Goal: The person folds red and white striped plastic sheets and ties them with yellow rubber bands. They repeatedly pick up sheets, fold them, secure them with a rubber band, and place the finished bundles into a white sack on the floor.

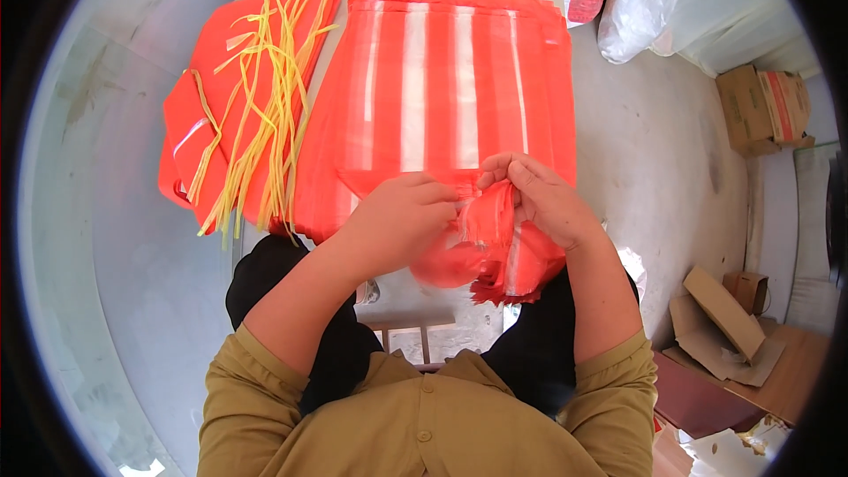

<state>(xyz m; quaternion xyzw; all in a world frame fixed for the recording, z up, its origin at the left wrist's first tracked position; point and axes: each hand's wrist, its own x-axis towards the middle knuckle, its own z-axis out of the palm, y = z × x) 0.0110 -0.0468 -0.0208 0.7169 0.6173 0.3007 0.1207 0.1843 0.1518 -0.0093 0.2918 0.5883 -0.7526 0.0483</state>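
A stack of thin red mesh cloth [415, 79] with white stripes lies flat in front of me. At its near edge, a bunched piece of red mesh [490, 221] hangs over toward my lap, its frayed end pointing down. My left hand [393, 221] is closed on the bunch from the left, its fingertips partly hidden. On the other side, my right hand [543, 199] pinches the gathered cloth between thumb and fingers. Left of the stack, many loose yellow strips [265, 124] lie across a folded red pile [203, 57].
White sacks [640, 0] stand beyond the stack at the right. A cardboard box [760, 110] sits farther right, and opened cardboard [720, 327] rests on a brown surface at lower right. My knees are under the near edge of the stack.
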